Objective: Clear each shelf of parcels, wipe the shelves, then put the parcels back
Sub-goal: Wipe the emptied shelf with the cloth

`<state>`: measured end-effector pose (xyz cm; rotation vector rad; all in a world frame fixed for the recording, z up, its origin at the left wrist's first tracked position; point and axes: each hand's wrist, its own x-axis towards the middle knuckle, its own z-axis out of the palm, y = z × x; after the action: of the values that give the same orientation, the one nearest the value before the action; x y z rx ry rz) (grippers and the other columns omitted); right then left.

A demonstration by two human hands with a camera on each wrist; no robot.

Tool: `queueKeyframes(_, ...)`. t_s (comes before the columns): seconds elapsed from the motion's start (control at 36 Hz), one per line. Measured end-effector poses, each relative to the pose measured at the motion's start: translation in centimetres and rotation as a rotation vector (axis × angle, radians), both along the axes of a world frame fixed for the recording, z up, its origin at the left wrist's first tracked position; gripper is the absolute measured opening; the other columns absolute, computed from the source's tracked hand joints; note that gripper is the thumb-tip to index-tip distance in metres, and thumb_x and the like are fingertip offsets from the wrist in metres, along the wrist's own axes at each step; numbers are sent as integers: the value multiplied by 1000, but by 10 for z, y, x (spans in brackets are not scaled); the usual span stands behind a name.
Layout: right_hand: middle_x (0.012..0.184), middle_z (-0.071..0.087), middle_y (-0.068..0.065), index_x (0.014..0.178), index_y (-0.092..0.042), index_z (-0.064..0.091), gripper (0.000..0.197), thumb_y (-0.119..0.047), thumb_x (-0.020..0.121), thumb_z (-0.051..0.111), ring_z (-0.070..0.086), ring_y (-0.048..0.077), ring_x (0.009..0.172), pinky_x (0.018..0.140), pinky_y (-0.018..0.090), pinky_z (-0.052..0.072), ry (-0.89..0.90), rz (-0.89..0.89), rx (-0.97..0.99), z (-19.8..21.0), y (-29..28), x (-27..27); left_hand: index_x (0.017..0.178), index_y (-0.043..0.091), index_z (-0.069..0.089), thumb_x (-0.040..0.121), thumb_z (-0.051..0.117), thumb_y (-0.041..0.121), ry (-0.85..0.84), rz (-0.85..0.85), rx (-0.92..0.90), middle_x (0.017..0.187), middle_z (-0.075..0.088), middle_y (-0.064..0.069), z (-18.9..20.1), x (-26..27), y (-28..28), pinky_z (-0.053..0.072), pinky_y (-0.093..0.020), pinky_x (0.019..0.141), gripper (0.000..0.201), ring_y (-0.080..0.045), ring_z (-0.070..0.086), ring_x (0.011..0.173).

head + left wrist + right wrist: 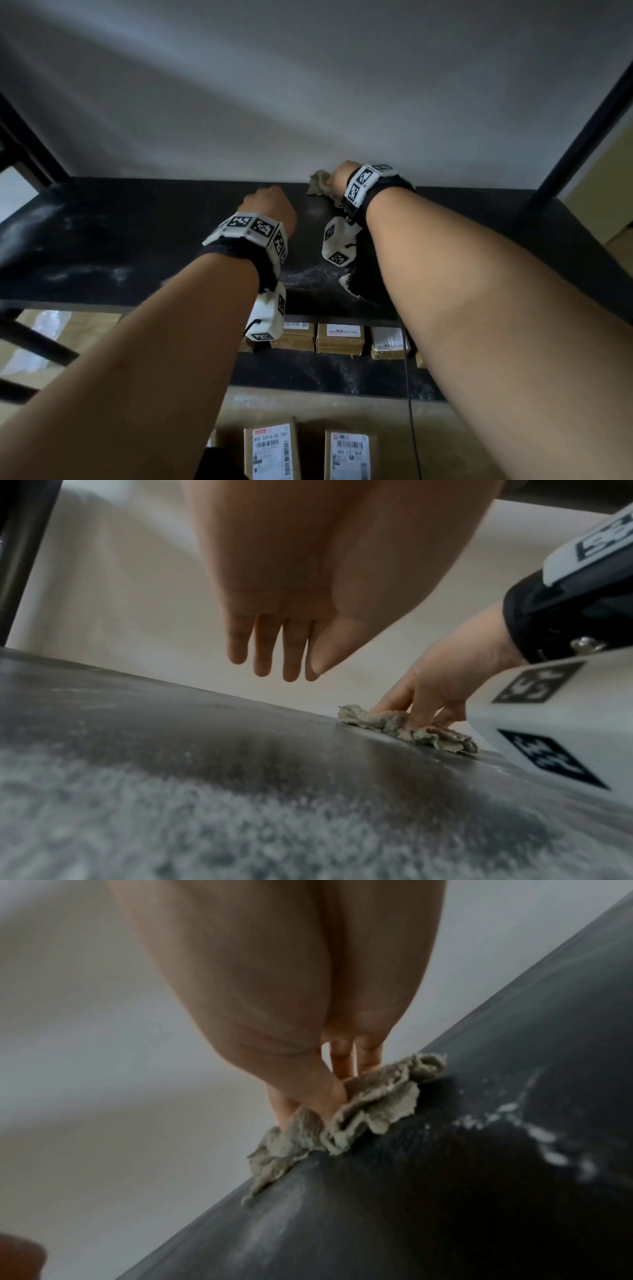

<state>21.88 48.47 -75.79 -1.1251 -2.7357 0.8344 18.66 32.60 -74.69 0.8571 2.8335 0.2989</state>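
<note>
The black top shelf [137,240] holds no parcels and is streaked with pale dust. At its back edge by the wall lies a crumpled beige cloth [317,183]; my right hand [334,180] bears down on it. In the right wrist view the cloth [369,1107] bunches up between the thumb and fingers of my right hand [329,1093]. My left hand [270,202] hovers just left of it; the left wrist view shows my left hand [274,669] holding nothing, fingers straight above the shelf [205,750]. Brown parcels [339,339] sit on the shelf below.
Dark uprights frame the shelf at the right [582,120] and left [27,150]. A white wall [308,85] runs right behind it. More labelled boxes [272,452] lie lower down in front of me. A thin black cable [409,394] hangs from my right wrist.
</note>
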Motion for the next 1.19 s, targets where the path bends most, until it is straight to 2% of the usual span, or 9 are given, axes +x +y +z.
queueKeyframes(0.08,102,68,4,97,-14,70,24,-36,88,67,62,22,101,86,27,50,-136,69,-37,-2,1,-6,135,8,48,92,42,9,4,15,8,136,49,-15,2,0,-2,42,-41,99,44,-33,47,124)
queueKeyframes(0.14,101,64,3,104,-14,70,19,-26,89,65,53,16,93,79,22,46,-116,114,-54,4,-8,1,135,8,48,91,43,10,2,26,11,136,50,-14,4,1,-4,43,-41,99,44,-33,47,124)
queueKeyframes(0.22,120,64,9,116,-13,68,33,-29,88,64,52,15,91,84,27,45,-80,102,-5,1,-18,7,135,9,48,91,44,10,6,37,18,137,50,-14,5,5,-7,42,-40,98,45,-33,48,124)
queueKeyframes(0.33,95,73,11,95,-8,75,47,-51,76,73,69,28,89,91,42,53,-132,73,-23,0,-33,8,135,9,48,91,44,11,13,43,19,136,50,-14,8,14,-14,43,-39,98,44,-33,48,123)
queueKeyframes(0.5,121,66,7,121,-11,67,39,-37,92,62,63,16,96,78,27,46,-278,165,-58,3,-49,37,131,9,52,90,46,10,15,29,38,131,54,-14,12,36,-27,45,-39,94,42,-32,52,119)
queueKeyframes(0.69,115,67,10,116,-9,68,38,-28,85,71,64,27,100,84,37,48,-353,172,-11,9,-68,57,132,8,52,89,46,9,16,14,39,130,55,-15,14,56,-40,47,-39,94,43,-33,52,117)
queueKeyframes(0.86,98,72,11,106,-8,71,22,-20,90,61,68,29,88,84,34,55,-5,-117,-23,5,-43,70,137,7,46,90,43,5,-12,11,39,136,49,-15,12,54,-40,44,-43,99,47,-33,48,122)
queueKeyframes(1.03,123,62,13,115,-2,62,35,-30,98,49,58,31,115,92,33,44,-200,-271,126,3,-14,88,137,7,46,90,43,7,-7,5,27,137,48,-15,9,45,-34,42,-42,100,46,-33,46,124)
queueKeyframes(1.19,109,61,15,75,-2,51,42,-37,98,42,58,28,89,92,40,46,-179,-189,59,1,-19,64,137,8,45,91,42,6,-30,12,13,138,47,-14,1,39,-29,41,-43,101,46,-34,45,125)
